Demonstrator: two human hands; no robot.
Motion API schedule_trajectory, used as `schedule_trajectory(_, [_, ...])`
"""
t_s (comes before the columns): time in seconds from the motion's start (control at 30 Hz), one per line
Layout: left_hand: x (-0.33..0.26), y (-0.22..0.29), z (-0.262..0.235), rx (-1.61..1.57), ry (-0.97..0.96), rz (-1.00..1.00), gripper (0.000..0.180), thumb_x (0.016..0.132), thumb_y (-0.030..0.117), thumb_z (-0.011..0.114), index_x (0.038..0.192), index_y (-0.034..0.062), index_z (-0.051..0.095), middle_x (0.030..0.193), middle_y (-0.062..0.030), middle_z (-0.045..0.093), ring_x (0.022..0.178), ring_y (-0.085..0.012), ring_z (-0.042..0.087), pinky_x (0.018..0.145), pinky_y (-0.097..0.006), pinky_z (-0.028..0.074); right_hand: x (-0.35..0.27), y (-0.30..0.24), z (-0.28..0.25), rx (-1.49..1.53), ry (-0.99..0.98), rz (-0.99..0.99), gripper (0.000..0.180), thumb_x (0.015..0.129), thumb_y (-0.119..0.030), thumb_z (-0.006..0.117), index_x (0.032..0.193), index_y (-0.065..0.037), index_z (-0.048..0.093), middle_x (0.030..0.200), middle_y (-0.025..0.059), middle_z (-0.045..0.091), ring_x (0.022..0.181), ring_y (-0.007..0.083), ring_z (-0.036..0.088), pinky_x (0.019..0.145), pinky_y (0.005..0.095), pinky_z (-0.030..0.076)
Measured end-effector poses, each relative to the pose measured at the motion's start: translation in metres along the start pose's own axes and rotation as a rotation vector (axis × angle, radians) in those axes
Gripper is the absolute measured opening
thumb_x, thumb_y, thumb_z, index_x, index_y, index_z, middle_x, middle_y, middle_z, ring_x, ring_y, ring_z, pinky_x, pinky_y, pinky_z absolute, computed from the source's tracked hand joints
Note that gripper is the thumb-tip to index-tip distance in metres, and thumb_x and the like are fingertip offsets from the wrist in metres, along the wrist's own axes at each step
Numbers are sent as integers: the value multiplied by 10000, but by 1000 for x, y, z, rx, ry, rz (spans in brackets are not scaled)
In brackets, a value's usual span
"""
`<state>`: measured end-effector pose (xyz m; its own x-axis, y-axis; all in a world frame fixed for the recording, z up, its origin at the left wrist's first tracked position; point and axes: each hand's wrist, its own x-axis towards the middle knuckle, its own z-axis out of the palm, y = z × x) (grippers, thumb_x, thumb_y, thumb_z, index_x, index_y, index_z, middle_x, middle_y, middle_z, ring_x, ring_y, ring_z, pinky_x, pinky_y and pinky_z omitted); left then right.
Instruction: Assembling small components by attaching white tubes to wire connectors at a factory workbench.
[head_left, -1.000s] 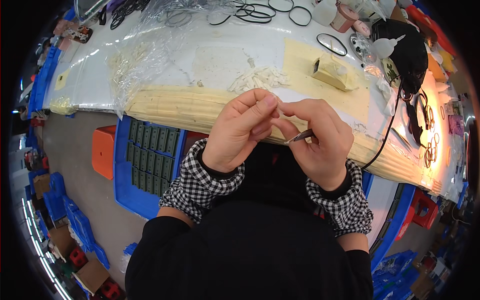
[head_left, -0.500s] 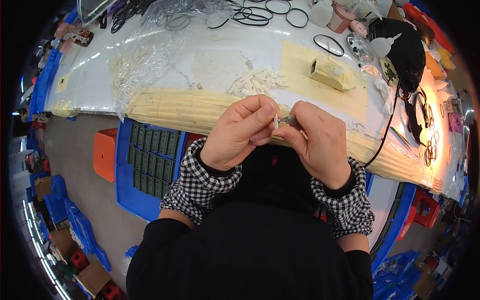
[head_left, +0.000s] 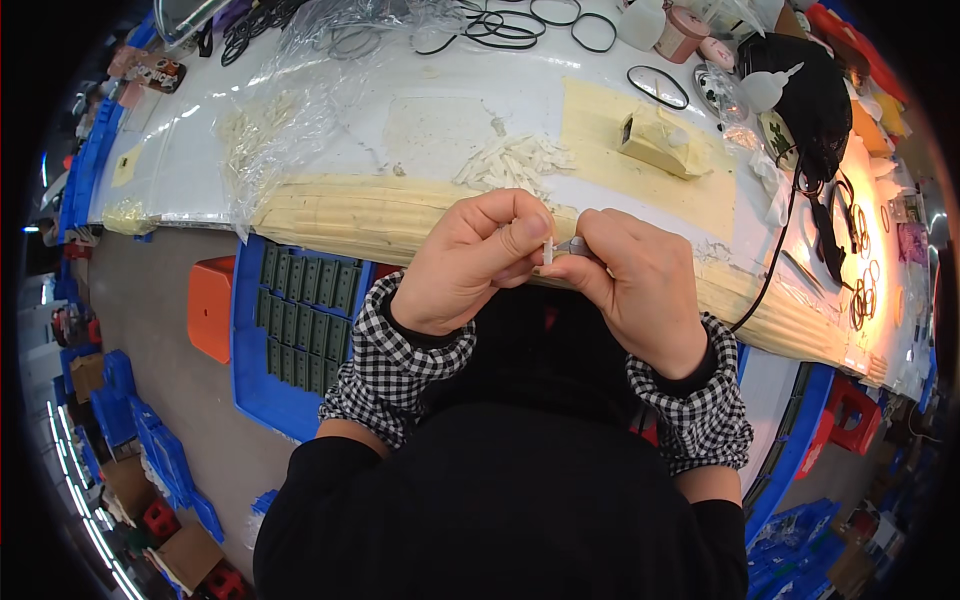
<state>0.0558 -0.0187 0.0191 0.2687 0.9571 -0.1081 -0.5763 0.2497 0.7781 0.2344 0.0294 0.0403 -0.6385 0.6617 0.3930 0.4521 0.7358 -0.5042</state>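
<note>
Close together above the table's front edge, my two hands work on a small piece. My left hand (head_left: 465, 265) pinches a short, thin white strip (head_left: 548, 251) between thumb and fingers. My right hand (head_left: 645, 285) is closed around a small grey metal blade-like tool (head_left: 573, 246), its tip beside the strip; most of the tool is hidden by the fingers, and I cannot tell whether tip and strip touch. Just beyond the hands lies a loose pile of similar white strips (head_left: 515, 160) on the white table (head_left: 420, 120).
Tan padding (head_left: 340, 215) lines the table edge. A yellowish block (head_left: 660, 150) sits at the right on paper. Clear plastic film (head_left: 300, 130) and black rings (head_left: 500, 35) lie farther back. Below left, a blue tray (head_left: 280, 405) holds dark green blocks beside an orange stool (head_left: 210, 310).
Both hands have shifted very slightly, the left one a little leftward. The strip and the grey tool are still held, with the strip's angle slightly changed.
</note>
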Motion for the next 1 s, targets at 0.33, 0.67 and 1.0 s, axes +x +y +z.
schedule_trajectory(0.33, [-1,2,0,23,19,-11,198,947,222,530,864,43,555,722,23,521,543,-6,334,487,-161,264,0,-2,1,-1,18,7,385,783,-437,632,699,-88,493,571,42,458,506,237,502,445,338,387])
schedule_trajectory(0.67, [-2,2,1,70,48,1,215,945,229,532,848,39,548,704,29,504,529,-2,317,473,-160,245,-2,0,0,-9,-27,-9,379,781,-429,640,698,-90,490,568,43,455,511,242,503,446,342,389])
schedule_trajectory(1.0, [-4,7,0,102,64,-19,167,921,201,579,838,57,589,720,25,550,563,-6,376,492,-154,280,-1,0,-1,-41,-20,-17,375,777,-423,645,698,-92,488,573,42,461,513,235,509,446,336,391])
